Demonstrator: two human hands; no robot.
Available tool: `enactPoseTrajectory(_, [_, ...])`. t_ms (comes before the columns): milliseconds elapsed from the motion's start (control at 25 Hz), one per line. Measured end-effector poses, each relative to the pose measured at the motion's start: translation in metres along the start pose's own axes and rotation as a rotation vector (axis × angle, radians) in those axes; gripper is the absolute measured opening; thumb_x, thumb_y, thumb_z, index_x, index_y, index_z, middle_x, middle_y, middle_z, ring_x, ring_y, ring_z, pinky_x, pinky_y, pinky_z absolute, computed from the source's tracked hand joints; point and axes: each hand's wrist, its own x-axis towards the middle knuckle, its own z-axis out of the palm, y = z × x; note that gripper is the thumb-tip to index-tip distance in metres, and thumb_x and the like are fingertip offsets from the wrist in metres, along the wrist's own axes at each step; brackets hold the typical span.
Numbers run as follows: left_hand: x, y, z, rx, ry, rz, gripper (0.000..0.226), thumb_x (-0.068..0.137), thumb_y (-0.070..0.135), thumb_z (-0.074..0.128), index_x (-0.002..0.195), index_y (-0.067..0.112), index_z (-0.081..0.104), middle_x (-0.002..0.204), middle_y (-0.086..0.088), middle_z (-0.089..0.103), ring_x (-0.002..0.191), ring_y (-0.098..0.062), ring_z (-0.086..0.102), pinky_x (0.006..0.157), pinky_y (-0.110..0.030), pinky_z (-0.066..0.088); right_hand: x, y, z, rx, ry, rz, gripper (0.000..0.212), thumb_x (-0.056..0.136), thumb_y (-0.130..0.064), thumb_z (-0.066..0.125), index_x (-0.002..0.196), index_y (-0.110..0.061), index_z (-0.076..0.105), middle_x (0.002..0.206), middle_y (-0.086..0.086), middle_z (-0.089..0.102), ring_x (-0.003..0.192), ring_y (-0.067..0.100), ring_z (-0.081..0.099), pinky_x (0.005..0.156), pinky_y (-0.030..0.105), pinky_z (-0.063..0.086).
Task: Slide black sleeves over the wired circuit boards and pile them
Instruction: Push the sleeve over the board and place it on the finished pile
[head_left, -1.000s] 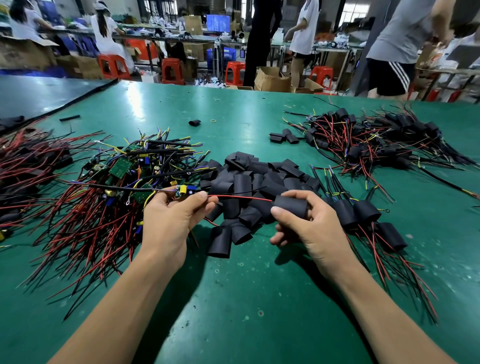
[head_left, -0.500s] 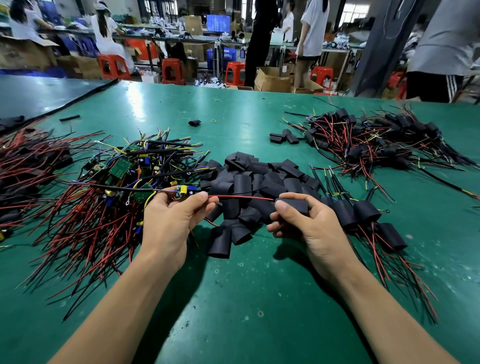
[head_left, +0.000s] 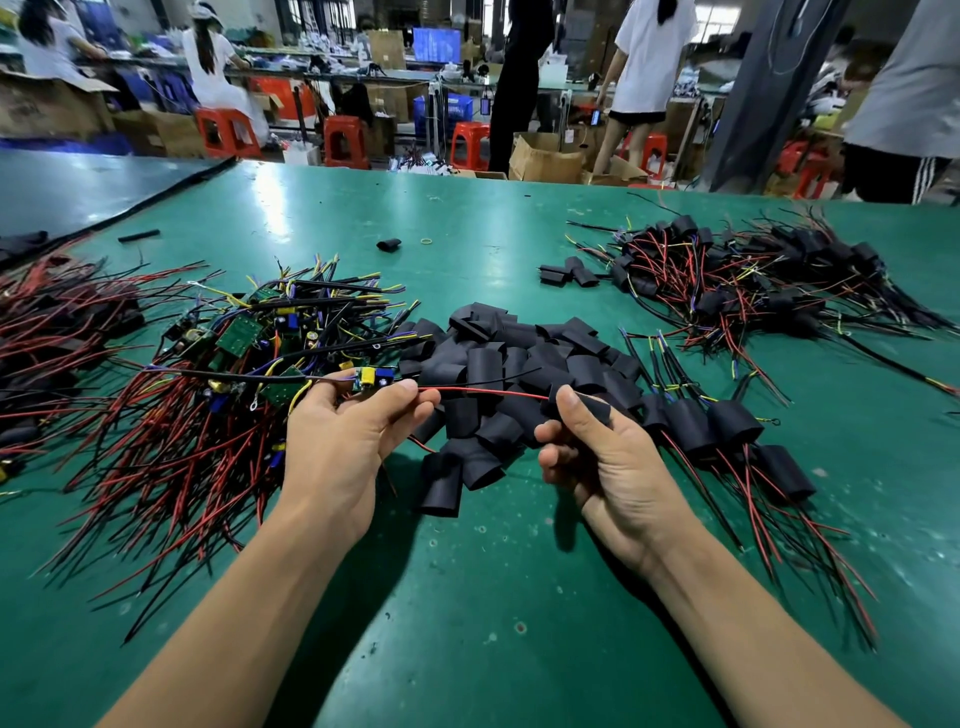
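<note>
Three heaps sit on the green tabletop (head_left: 493, 597), all placed off the loose sleeve pile (head_left: 498, 364) at centre: bare wired boards (head_left: 244, 353) to its left, finished sleeved units (head_left: 727, 431) to its right. We hold our hands apart over the pile's near edge. Our left hand (head_left: 337, 441) pinches one circuit board (head_left: 371, 376) at the pile's left edge; our right hand (head_left: 613, 467) pinches one black sleeve (head_left: 592, 410) at its near-right edge. The board's red wire (head_left: 483, 391) spans the pile to the sleeve mouth; threaded or not, we can't tell.

Risks: limp leads buckle or miss the mouth; tall components snag the sleeve lip; trailing wires drag neighbours from the heap.

Sleeve: matte, soft, flattened tube. Board: small, rigid, green, with a yellow block component.
</note>
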Motion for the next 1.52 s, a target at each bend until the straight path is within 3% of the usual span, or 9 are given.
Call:
enactPoseTrajectory(200, [-0.005, -0.002, 0.003, 0.011, -0.052, -0.017, 0.036, 0.082, -0.014, 0.067, 0.106, 0.004, 0.048, 0.084, -0.023, 0.068, 0.072, -0.03, 0.074, 0.064, -0.025, 0.059, 0.0, 0.0, 0.0, 0.005, 0.031, -0.039, 0.04, 0.065, -0.035, 0.081, 0.096, -0.016, 0.066, 0.077, 0.01, 0.073, 0.049, 0.013, 0.063, 0.047, 0.023, 0.051])
enactPoseTrajectory(520, [-0.005, -0.001, 0.003, -0.004, -0.091, -0.049, 0.04, 0.08, -0.013, 0.068, 0.11, 0.004, 0.048, 0.079, -0.019, 0.071, 0.073, -0.03, 0.074, 0.064, -0.025, 0.059, 0.001, -0.003, -0.001, 0.085, 0.091, -0.097, 0.03, 0.073, -0.03, 0.076, 0.098, -0.017, 0.066, 0.083, 0.011, 0.074, 0.049, 0.013, 0.061, 0.047, 0.022, 0.051])
enactPoseTrajectory(720, [-0.007, -0.001, 0.004, 0.017, -0.092, -0.07, 0.032, 0.08, -0.014, 0.067, 0.097, 0.006, 0.048, 0.083, -0.022, 0.069, 0.073, -0.032, 0.074, 0.063, -0.026, 0.06, -0.001, -0.006, 0.0, 0.107, 0.078, -0.09, 0.026, 0.074, -0.029, 0.074, 0.096, -0.019, 0.065, 0.082, 0.009, 0.074, 0.048, 0.011, 0.06, 0.047, 0.021, 0.051])
enactPoseTrajectory(960, [-0.008, 0.0, 0.004, 0.008, -0.115, -0.072, 0.038, 0.079, -0.011, 0.069, 0.108, 0.004, 0.049, 0.083, -0.021, 0.069, 0.073, -0.03, 0.074, 0.062, -0.025, 0.059, -0.002, -0.004, 0.0, 0.068, -0.006, -0.018, 0.029, 0.066, -0.026, 0.083, 0.092, -0.018, 0.072, 0.077, 0.009, 0.071, 0.05, 0.013, 0.059, 0.048, 0.021, 0.05])
enactPoseTrajectory(1240, [-0.017, -0.004, 0.013, -0.031, -0.196, -0.167, 0.047, 0.069, 0.002, 0.072, 0.112, 0.005, 0.051, 0.087, -0.022, 0.074, 0.077, -0.032, 0.075, 0.059, -0.025, 0.059, -0.004, -0.001, 0.006, 0.082, -0.078, 0.042, 0.032, 0.057, -0.023, 0.088, 0.086, -0.016, 0.078, 0.068, 0.007, 0.065, 0.046, 0.013, 0.054, 0.046, 0.021, 0.047])
enactPoseTrajectory(1400, [-0.021, -0.005, 0.017, -0.056, -0.312, -0.273, 0.033, 0.089, 0.034, 0.058, 0.115, 0.013, 0.055, 0.103, -0.021, 0.074, 0.087, -0.033, 0.075, 0.063, -0.031, 0.061, -0.006, -0.003, 0.007, 0.149, -0.084, 0.076, 0.041, 0.057, -0.022, 0.086, 0.095, -0.014, 0.073, 0.066, 0.003, 0.062, 0.045, 0.01, 0.05, 0.048, 0.02, 0.045])
enactPoseTrajectory(1520, [-0.022, -0.009, 0.018, 0.036, -0.342, -0.313, 0.037, 0.101, 0.041, 0.04, 0.111, 0.013, 0.064, 0.1, -0.011, 0.073, 0.076, -0.026, 0.073, 0.059, -0.032, 0.06, -0.006, -0.003, 0.007, 0.151, -0.112, 0.072, 0.038, 0.058, -0.019, 0.085, 0.095, -0.016, 0.075, 0.067, 0.004, 0.061, 0.047, 0.011, 0.05, 0.049, 0.02, 0.045])
